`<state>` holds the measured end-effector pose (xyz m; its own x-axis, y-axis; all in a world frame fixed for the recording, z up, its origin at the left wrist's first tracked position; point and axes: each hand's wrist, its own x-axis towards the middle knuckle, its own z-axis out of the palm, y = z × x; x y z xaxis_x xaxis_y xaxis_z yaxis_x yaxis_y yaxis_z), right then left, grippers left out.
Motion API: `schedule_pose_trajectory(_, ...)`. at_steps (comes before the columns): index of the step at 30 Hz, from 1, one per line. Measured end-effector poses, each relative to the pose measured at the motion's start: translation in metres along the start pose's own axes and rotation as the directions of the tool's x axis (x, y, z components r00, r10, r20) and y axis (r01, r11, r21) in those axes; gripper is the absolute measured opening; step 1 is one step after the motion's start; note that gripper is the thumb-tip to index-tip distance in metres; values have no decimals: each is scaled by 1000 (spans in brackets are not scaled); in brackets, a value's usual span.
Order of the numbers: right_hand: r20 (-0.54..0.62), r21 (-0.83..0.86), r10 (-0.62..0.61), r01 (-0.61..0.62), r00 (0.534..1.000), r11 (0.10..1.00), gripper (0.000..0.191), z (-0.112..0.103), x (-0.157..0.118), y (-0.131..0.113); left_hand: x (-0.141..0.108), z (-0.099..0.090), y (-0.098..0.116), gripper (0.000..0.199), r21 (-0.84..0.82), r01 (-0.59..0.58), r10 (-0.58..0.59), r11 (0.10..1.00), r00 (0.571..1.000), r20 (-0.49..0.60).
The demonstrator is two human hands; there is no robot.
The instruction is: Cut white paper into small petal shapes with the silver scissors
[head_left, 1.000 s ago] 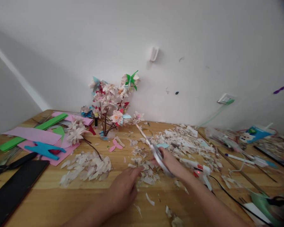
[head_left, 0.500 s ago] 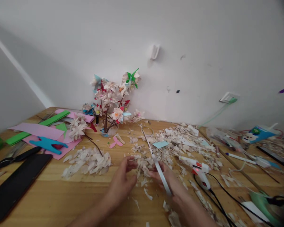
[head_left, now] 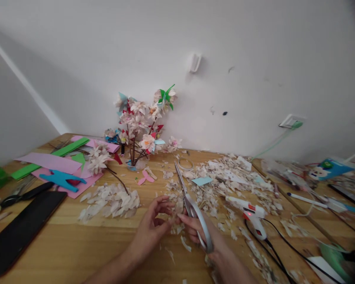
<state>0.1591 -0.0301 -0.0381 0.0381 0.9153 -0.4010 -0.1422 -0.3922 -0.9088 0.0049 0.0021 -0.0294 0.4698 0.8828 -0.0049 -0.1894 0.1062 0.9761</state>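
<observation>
Since the earlier frame, the right hand (head_left: 193, 224) has closed in toward the left hand (head_left: 152, 223), the scissors (head_left: 197, 210) travelling with it. Bearings are taken from the hands, wall at twelve. Right hand: one, hooked through the scissors' handles, tips toward eleven, thumb and forefinger drawn together; whether a petal is pinched there cannot be told. Left hand: one, fingers curved and thumb standing off, a gap between, nothing plainly held; a pale scrap shows between the two hands. Flower cluster (head_left: 139, 118): at eleven, numerous pale blossoms upright on dark stems, several backed with coloured leaves, seemingly complete. Single flower (head_left: 97, 161): at ten, lying on its stem, no coloured leaves visible, perhaps less advanced. Petal pile (head_left: 112, 203): between nine and ten, loose, attached to nothing, judged as work remaining. Pink cutout (head_left: 146, 177): near eleven, flat and unattached, likewise apparently unused. Pink sheets (head_left: 50, 163) and blue cutout (head_left: 62, 180): near ten, the blue lying on top. Dry scraps (head_left: 233, 177): between one and two, widely spread, a light-blue piece (head_left: 202, 180) among them. Glue gun (head_left: 254, 215): at three, resting on the table (head_left: 112, 244), red light lit.
</observation>
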Motion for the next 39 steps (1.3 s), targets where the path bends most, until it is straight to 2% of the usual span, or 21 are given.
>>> schedule_pose_trajectory(3,-42,-95,-20,16,999,995,44,1,3,4,2,-1,-2,47,10,15,-16,1000,999,42)
schedule_pose_trajectory(6,-160,-232,-133,94,978,968,37,-3,4,5,5,-3,-5,36,120,60,-50,991,995,-81)
schedule_pose_trajectory(8,-247,-349,-232,137,941,927,31,-11,3,5,6,-6,-7,31,246,55,-17,968,988,-154)
schedule_pose_trajectory(11,-316,-512,-310,113,897,851,27,-24,2,5,6,-8,-10,38,397,-27,89,918,986,-140)
schedule_pose_trajectory(13,-318,-575,-315,82,894,814,31,-30,1,7,4,-7,-12,45,425,-60,116,903,987,-107)
schedule_pose_trajectory(18,-240,-673,-305,68,922,736,32,-23,3,14,0,-6,-18,51,474,-23,53,880,997,-52)
schedule_pose_trajectory(22,-214,-608,-273,91,938,789,28,-14,5,15,0,-9,-21,48,504,-136,194,853,979,-65)
schedule_pose_trajectory(24,-185,-528,-242,111,953,842,28,-11,3,12,0,-9,-22,41,451,-145,191,880,980,-57)
schedule_pose_trajectory(26,-157,-451,-213,122,964,884,33,-9,1,7,0,-7,-21,36,323,-80,104,943,993,-56)
schedule_pose_trajectory(28,-128,-386,-194,131,973,913,39,-6,-3,3,2,-4,-21,39,115,30,-29,993,1000,-12)
schedule_pose_trajectory(31,-80,-290,-171,141,982,947,45,0,-6,0,4,-1,-19,51,-103,198,-187,975,977,105)
schedule_pose_trajectory(33,-55,-231,-155,138,986,963,47,3,-8,0,4,-1,-18,47,-113,243,-232,963,967,102)
schedule_pose_trajectory(36,-39,-168,-136,128,990,977,45,4,-9,3,5,-2,-16,36,-95,238,-237,967,971,25)
schedule_pose_trajectory(39,-6,-60,-119,118,993,991,42,0,-8,6,5,-4,-15,36,-117,236,-239,965,971,-14)
